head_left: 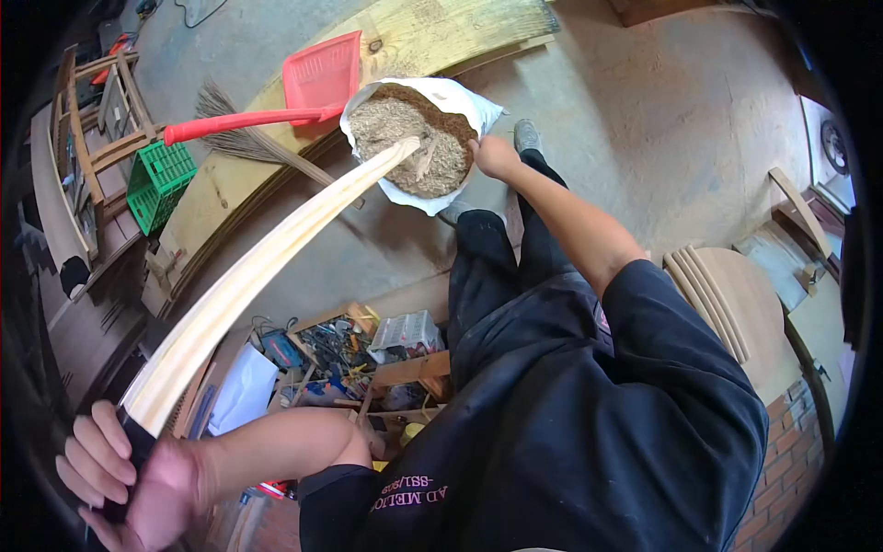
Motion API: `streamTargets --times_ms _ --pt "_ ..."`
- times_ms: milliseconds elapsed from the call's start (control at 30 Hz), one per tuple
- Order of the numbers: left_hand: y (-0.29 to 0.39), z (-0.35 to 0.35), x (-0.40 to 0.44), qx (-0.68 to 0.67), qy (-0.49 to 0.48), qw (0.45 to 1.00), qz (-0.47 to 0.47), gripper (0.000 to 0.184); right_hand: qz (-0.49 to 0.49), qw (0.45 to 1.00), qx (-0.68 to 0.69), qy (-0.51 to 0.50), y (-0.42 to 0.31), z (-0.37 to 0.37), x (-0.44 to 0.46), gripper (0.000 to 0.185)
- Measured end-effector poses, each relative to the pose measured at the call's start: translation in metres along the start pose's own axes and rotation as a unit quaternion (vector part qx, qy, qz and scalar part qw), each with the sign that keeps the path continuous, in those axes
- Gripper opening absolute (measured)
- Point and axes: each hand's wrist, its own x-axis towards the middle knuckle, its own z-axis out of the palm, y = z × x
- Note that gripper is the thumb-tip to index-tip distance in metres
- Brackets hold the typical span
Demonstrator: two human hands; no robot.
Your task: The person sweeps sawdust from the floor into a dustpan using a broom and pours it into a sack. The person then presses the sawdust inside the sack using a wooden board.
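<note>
My left hand (138, 478), at the lower left, is closed around the dark end of a long, pale, slightly curved piece of wood (267, 253). The wood slants up to the right, and its far tip meets the sawdust (405, 120) in a white sack (405, 191). That sack stands open and is full nearly to its rim. At its right edge my right hand (498, 156) is closed on the sack's rim, fingertips partly hidden.
A red dustpan (322, 74) and a twig broom (267, 147) rest on curved wooden boards (441, 37) beyond the sack. At left is a green crate (158, 184). Tools fill a wooden box (340, 345) below. Round-edged boards (745, 304) are at right.
</note>
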Motion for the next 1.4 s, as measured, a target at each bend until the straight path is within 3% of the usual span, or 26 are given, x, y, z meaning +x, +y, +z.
streamTargets --times_ms 67,100,167,200,300,367,400,433,500,567,633,733,767,800,900,1000,1033,1067,1100,1133,1233,1267,1300,1333,1400 --pt "-0.028 0.019 -0.002 0.016 -0.004 1.000 0.006 0.027 0.001 1.000 0.009 -0.004 -0.002 0.001 0.000 0.050" --pt "-0.089 0.030 -0.001 0.232 -0.096 0.944 0.215 0.025 -0.001 1.000 0.014 -0.009 -0.004 -0.002 0.000 0.050" --pt "-0.200 0.027 -0.039 0.058 -0.010 0.998 0.038 0.014 -0.005 1.000 0.022 0.002 -0.004 -0.010 -0.004 0.050" --pt "-0.255 0.025 -0.058 -0.042 0.054 0.997 -0.035 0.010 -0.007 1.000 0.031 -0.001 -0.006 -0.008 -0.008 0.050" --pt "-0.228 0.029 -0.028 -0.015 0.002 0.996 -0.086 0.007 -0.012 0.999 0.020 -0.029 -0.003 -0.005 -0.004 0.051" --pt "-0.178 0.020 -0.017 0.029 -0.002 0.998 -0.063 0.006 -0.019 1.000 0.015 -0.012 -0.006 -0.002 -0.004 0.050" --pt "-0.154 0.022 -0.015 0.176 -0.043 0.974 0.137 0.006 -0.020 1.000 0.018 -0.011 -0.008 -0.002 0.000 0.050" --pt "-0.106 0.007 -0.004 0.013 -0.037 0.999 -0.006 0.016 -0.010 1.000 0.013 -0.008 -0.007 0.001 -0.002 0.049" --pt "-0.035 -0.004 0.004 -0.024 -0.018 0.999 0.017 0.025 -0.007 1.000 0.002 -0.006 -0.006 0.001 0.000 0.048" --pt "0.003 0.003 0.006 0.075 0.061 0.993 0.064 0.024 -0.003 1.000 0.008 -0.014 -0.006 -0.002 0.001 0.048" --pt "-0.013 -0.013 0.012 0.012 0.019 0.998 0.059 0.022 0.006 1.000 0.010 -0.019 -0.006 -0.005 0.002 0.047" --pt "-0.185 -0.025 0.002 0.111 0.216 0.969 0.045 0.011 0.005 0.999 0.017 -0.028 -0.004 -0.009 -0.001 0.048" --pt "-0.258 -0.033 -0.020 0.053 0.171 0.982 -0.056 0.009 0.005 1.000 0.026 -0.009 0.000 -0.008 0.001 0.048" --pt "-0.259 -0.045 -0.016 -0.038 0.185 0.980 -0.070 0.009 0.003 0.999 0.036 0.006 0.002 -0.002 -0.002 0.048" --pt "-0.225 -0.042 -0.006 -0.002 0.113 0.988 -0.105 0.006 0.006 1.000 0.007 -0.024 0.003 -0.006 -0.004 0.049" --pt "-0.133 -0.036 0.003 0.009 0.183 0.981 -0.059 0.006 -0.010 1.000 0.001 -0.021 0.008 -0.008 -0.007 0.050" --pt "-0.097 -0.057 0.005 -0.074 0.103 0.990 -0.058 0.012 0.002 1.000 0.005 -0.016 0.009 -0.006 -0.008 0.051" --pt "-0.061 -0.063 0.008 -0.106 0.082 0.989 -0.062 0.018 0.013 1.000 0.008 -0.009 0.009 -0.005 -0.007 0.051" --pt "-0.031 -0.076 0.009 -0.032 0.033 0.998 -0.053 0.019 0.013 1.000 0.006 -0.011 0.010 -0.004 -0.006 0.051" --pt "-0.016 -0.067 0.006 -0.002 0.060 0.998 -0.031 0.017 0.006 1.000 0.005 -0.004 0.009 -0.003 -0.004 0.052" --pt "-0.086 -0.085 -0.005 0.028 0.033 0.999 0.029 0.018 0.015 1.000 0.002 0.003 0.007 -0.001 -0.004 0.052" --pt "-0.154 -0.053 -0.015 0.085 0.240 0.967 0.018 0.017 0.027 1.000 -0.002 0.001 0.006 -0.002 -0.004 0.052" --pt "-0.229 -0.057 -0.032 0.121 0.228 0.964 -0.064 0.015 0.026 1.000 -0.005 0.000 0.007 -0.002 -0.006 0.052" --pt "-0.236 -0.061 -0.030 0.017 0.239 0.969 -0.059 0.012 0.031 1.000 -0.003 -0.004 0.006 0.000 -0.010 0.052" --pt "-0.222 -0.070 -0.009 -0.013 0.188 0.975 -0.120 0.009 0.022 1.000 -0.008 -0.004 0.004 -0.005 -0.005 0.052"
